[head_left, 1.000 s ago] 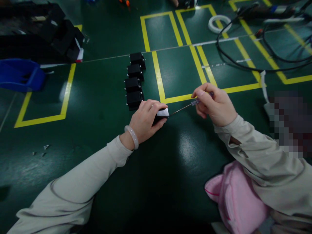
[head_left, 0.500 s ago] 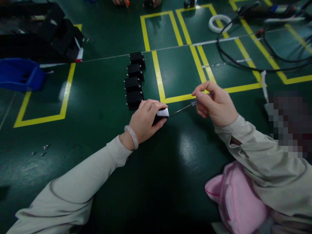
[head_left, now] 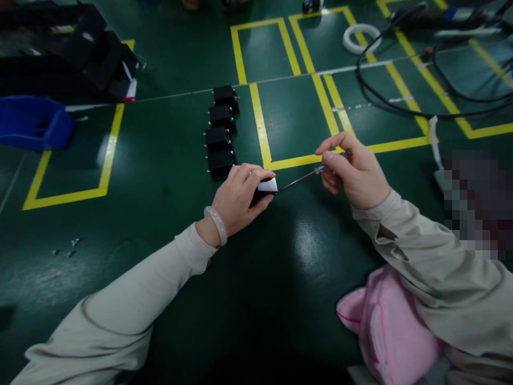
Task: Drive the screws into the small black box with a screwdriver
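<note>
My left hand (head_left: 242,195) is wrapped round a small black block (head_left: 267,185) with a silvery-white face, holding it against the green table. In my right hand (head_left: 355,171) is a screwdriver (head_left: 320,168) with a clear purplish handle, pinched between thumb and fingers. Its thin shaft slants down to the left, and the tip meets the right end of the block. Just beyond my left hand, several black blocks (head_left: 219,138) with small shiny screws at their sides stand in a row.
Small screws (head_left: 75,242) lie at the left. A blue bin (head_left: 36,123) sits near stacked black parts (head_left: 96,59). Further right are a white tape roll (head_left: 362,39) and a black cable (head_left: 395,104). A pink cloth item (head_left: 395,326) lies beneath my right forearm.
My right hand and the screwdriver have shifted very slightly. At the top edge, another person's hands have drawn back and are now barely visible.
</note>
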`<state>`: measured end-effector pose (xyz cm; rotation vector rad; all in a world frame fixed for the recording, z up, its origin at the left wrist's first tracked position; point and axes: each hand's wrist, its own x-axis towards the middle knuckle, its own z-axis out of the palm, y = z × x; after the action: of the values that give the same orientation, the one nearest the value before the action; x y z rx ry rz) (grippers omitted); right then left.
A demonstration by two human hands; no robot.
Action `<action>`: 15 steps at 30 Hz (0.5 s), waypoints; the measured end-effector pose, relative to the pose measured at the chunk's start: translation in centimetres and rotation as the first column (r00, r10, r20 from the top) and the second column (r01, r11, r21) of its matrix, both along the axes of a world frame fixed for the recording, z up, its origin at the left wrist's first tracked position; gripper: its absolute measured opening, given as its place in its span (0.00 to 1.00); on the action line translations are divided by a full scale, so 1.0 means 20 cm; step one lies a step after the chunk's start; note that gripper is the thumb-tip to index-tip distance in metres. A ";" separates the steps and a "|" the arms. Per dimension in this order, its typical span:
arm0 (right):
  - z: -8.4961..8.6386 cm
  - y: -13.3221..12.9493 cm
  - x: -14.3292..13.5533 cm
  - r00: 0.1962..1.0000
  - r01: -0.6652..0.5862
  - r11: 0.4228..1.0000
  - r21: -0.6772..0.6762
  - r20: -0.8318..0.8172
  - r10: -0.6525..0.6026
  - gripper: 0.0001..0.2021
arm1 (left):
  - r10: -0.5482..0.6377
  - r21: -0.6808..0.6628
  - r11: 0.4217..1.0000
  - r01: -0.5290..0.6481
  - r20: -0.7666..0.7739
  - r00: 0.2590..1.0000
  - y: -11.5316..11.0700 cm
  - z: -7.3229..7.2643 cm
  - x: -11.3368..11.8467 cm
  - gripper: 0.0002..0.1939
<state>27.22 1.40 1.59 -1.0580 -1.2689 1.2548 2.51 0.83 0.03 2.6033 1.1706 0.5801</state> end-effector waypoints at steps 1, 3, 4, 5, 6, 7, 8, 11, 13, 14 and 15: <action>0.00 0.00 0.00 1.000 -0.003 1.000 0.003 0.005 0.003 0.14 | 0.001 -0.003 1.000 -0.001 -0.001 1.000 0.00 0.00 0.00 0.17; 0.00 0.00 0.00 1.000 -0.008 1.000 0.016 0.018 0.008 0.16 | 0.002 -0.009 1.000 -0.002 -0.001 1.000 0.00 0.00 0.00 0.17; -0.01 0.00 0.00 1.000 -0.008 1.000 0.023 0.024 0.007 0.17 | 0.003 -0.012 1.000 -0.003 0.001 1.000 0.00 0.00 0.00 0.17; -0.01 0.00 0.00 1.000 -0.006 1.000 0.029 0.028 0.005 0.17 | 0.003 -0.013 1.000 -0.003 0.001 1.000 0.00 0.00 0.00 0.17; -0.01 0.00 0.00 1.000 -0.003 0.999 0.033 0.029 0.002 0.16 | 0.002 -0.012 1.000 -0.002 0.002 1.000 0.00 0.00 0.00 0.17; -0.01 0.00 0.00 1.000 0.000 0.999 0.036 0.028 -0.001 0.16 | 0.001 -0.010 1.000 -0.001 0.003 1.000 0.00 0.00 0.00 0.17; -0.01 0.00 0.00 1.000 0.002 0.999 0.038 0.026 -0.003 0.16 | -0.001 -0.007 1.000 0.001 0.004 1.000 0.00 0.00 0.00 0.17; -0.01 0.00 0.00 0.999 0.010 0.999 0.049 0.046 -0.012 0.17 | -0.003 -0.008 1.000 0.003 0.009 1.000 0.00 0.00 0.00 0.17; -0.01 -0.01 -0.01 0.996 0.026 0.997 0.073 0.084 -0.032 0.17 | -0.004 -0.012 1.000 0.004 0.012 1.000 0.00 0.00 -0.01 0.17; -0.01 -0.02 -0.01 0.993 0.036 0.995 0.091 0.107 -0.046 0.17 | -0.007 -0.012 1.000 0.007 0.014 1.000 0.00 0.00 -0.01 0.17; -0.01 -0.02 -0.01 0.990 0.044 0.993 0.112 0.130 -0.058 0.17 | -0.013 -0.008 1.000 0.013 0.019 1.000 0.01 0.00 -0.01 0.17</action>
<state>27.04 1.02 1.43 -1.1031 -1.3865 1.0788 2.23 0.94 -0.03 2.5908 1.1472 0.5944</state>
